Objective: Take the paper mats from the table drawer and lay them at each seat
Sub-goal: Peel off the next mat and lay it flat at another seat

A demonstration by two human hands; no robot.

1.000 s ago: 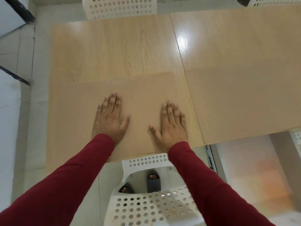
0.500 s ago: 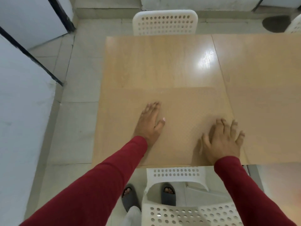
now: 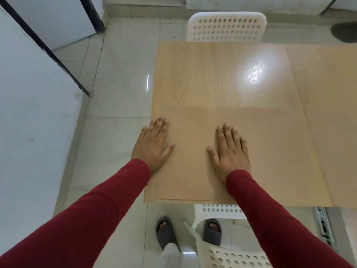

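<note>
Light wood table [image 3: 202,74], brown paper mat [image 3: 270,151] flat on near edge

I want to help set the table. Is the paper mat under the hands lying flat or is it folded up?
Flat and spread out. The paper mat lies open on the table, with the left hand and right hand pressed palm-down on it.

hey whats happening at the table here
A person in red sleeves is laying paper mats on a wooden table. Both hands, left hand and right hand, lie flat and open on the near mat, pressing it down at the seat by the near chair. Another mat lies to the right.
</note>
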